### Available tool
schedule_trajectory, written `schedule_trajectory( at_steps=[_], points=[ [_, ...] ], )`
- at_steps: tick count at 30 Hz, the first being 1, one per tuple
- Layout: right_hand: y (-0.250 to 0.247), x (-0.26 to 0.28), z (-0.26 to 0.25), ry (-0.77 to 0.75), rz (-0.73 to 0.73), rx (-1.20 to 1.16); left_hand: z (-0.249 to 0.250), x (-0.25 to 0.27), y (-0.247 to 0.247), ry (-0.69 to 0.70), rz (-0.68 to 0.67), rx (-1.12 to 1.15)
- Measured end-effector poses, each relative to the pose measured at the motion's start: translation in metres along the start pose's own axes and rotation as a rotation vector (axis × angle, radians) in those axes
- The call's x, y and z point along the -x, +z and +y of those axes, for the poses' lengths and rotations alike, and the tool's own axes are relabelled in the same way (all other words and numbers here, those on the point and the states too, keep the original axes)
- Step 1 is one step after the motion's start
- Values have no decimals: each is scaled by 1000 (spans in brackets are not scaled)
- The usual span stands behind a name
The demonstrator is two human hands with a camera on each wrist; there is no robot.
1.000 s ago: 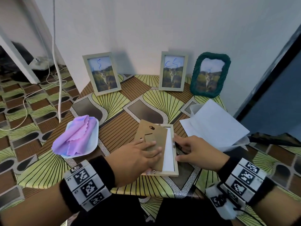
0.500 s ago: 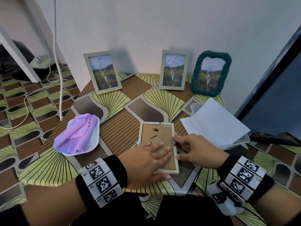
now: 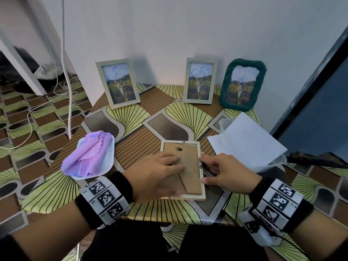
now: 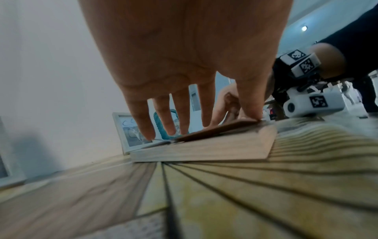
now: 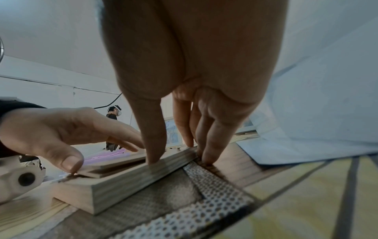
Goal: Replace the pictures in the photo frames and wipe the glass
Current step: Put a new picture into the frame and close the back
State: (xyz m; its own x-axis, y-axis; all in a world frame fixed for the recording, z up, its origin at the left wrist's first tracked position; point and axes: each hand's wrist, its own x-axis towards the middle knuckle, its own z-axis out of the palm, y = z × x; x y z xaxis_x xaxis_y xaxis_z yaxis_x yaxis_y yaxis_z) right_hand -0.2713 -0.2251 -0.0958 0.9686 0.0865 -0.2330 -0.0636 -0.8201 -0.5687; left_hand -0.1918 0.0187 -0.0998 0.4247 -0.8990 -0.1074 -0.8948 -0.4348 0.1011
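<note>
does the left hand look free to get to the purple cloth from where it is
Probably yes. The left hand lies flat on the frame's backing board, holding nothing, and the purple cloth lies on its tray just left with nothing between.

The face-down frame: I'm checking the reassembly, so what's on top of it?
The brown backing board lies in the face-down frame, with the left hand pressing it. Anything beneath is covered.

Left hand (image 3: 156, 176) flat on face-down frame's backing board (image 3: 190, 172), right hand (image 3: 226, 174) at its right edge.
</note>
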Motion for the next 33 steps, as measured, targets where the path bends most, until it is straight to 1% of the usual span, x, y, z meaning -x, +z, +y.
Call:
schedule_trajectory(
  at_steps=[5,10,13,18,22,30,33],
  points=[
    [-1,-2,0,1,2,-1,-4,0,3,5,-105,-3],
    [0,-2,1,-8,6,-12,-5,-10,-1,-56,-121,34],
    [0,-4,2,-1,0,-25,-3,-18,-3,-48,-100,-38],
    [1,-5,3,19,4,-48,0,-29,-10,-51,-179,-41],
    [1,-6,3,-5,-1,-73,0,-34,-17,-12,-157,-29],
    [1,-5,1,-37,31,-77,0,-34,-20,-9,-142,95],
    [0,-5,1,-50,34,-71,2,-35,-22,-2,-132,97]
  ],
)
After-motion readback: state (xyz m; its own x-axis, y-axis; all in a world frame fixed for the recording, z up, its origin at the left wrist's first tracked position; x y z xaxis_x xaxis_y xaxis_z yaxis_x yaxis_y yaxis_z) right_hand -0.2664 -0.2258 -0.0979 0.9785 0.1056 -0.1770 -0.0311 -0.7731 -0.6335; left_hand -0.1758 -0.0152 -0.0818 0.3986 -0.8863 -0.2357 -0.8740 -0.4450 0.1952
